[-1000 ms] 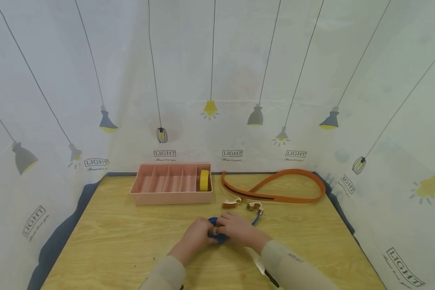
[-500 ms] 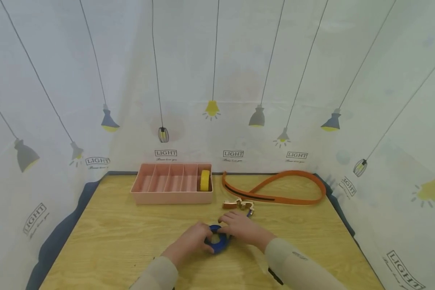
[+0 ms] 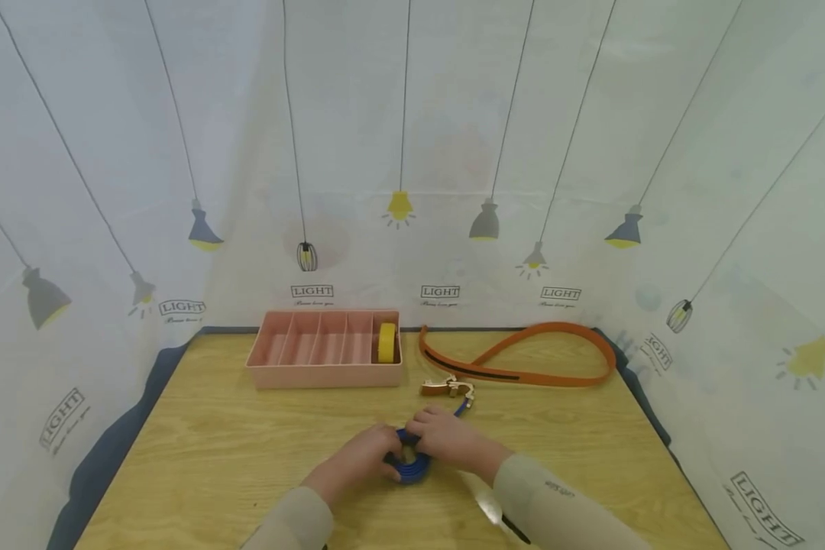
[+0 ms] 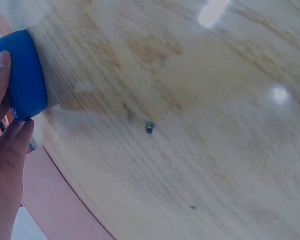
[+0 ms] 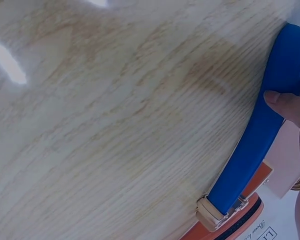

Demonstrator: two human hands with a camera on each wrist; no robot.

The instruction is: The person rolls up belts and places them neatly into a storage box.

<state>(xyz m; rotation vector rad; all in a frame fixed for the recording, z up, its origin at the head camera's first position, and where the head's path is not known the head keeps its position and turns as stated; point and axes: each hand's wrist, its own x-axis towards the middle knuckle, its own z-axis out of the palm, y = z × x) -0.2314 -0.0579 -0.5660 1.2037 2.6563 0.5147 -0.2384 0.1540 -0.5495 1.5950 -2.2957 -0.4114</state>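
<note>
A blue belt (image 3: 412, 471) is wound into a coil on the wooden table, a short tail running off to its gold buckle (image 3: 469, 394). My left hand (image 3: 363, 457) grips the coil's left side, thumb in front and fingers behind; in the left wrist view the coil's blue outer face (image 4: 27, 75) shows between thumb and fingertips. On the other side, my right hand (image 3: 452, 439) holds the coil where the tail leaves it. The right wrist view has my right thumb (image 5: 286, 106) pressed on the blue strap (image 5: 242, 160), with the buckle (image 5: 210, 212) at its end.
Behind the hands stands a pink divided box (image 3: 323, 376), a yellow roll (image 3: 386, 344) in its right compartment. An orange belt (image 3: 557, 380) lies looped at the back right. Its gold buckle end (image 3: 436, 387) sits close to the blue belt's buckle. Printed sheeting surrounds the table.
The blue belt's buckle has been drawn left, right up to the orange belt's buckle, and its tail is shorter. Both hands stay on the coil, which has come slightly nearer to me.
</note>
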